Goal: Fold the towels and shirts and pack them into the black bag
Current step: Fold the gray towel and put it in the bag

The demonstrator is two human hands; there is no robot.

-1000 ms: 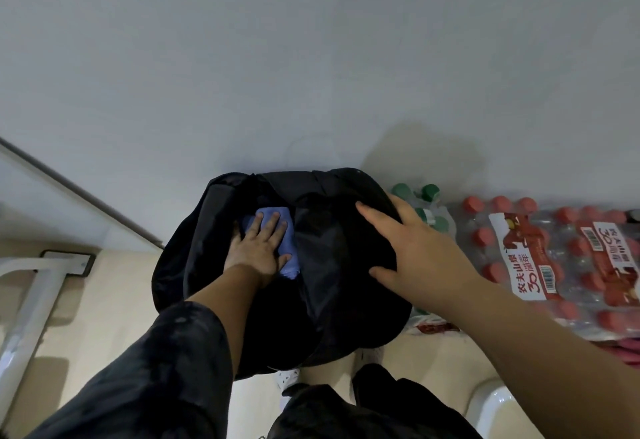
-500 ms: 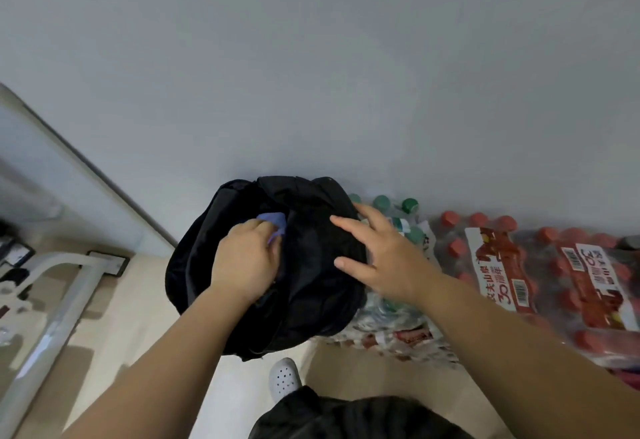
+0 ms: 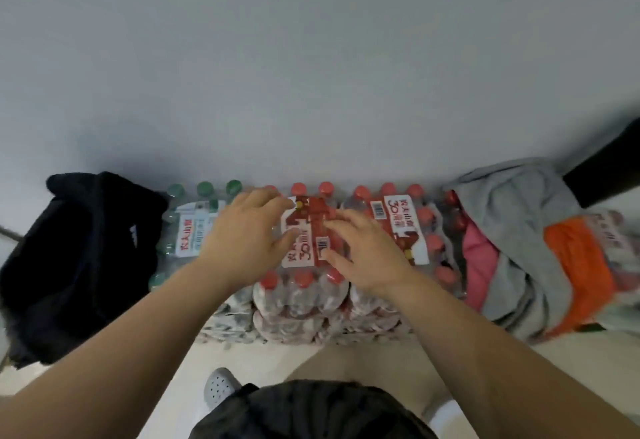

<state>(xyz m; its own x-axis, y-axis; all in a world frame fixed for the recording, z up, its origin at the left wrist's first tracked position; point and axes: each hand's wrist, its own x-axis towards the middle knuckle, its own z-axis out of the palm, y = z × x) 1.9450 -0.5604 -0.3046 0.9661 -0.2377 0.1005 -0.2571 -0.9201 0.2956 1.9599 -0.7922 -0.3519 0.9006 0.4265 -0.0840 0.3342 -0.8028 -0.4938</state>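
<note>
The left hand (image 3: 247, 234) and right hand (image 3: 367, 255) reach out empty, fingers loosely spread, over a pack of red-capped bottles (image 3: 304, 286); contact cannot be told. The black bag (image 3: 79, 265) slumps left of the left hand, beside green-capped bottles (image 3: 188, 227). Right of the right hand lie 3 pieces: grey garment (image 3: 512, 203), pink cloth (image 3: 479, 258), orange cloth (image 3: 581, 265).

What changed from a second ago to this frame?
Both hands left the black bag: the left hand let go of the blue cloth, now out of sight, and with the right hand moved right, over the red-capped bottle packs, both open. A clothes pile came into view. The bag still sits by the green-capped bottles.
</note>
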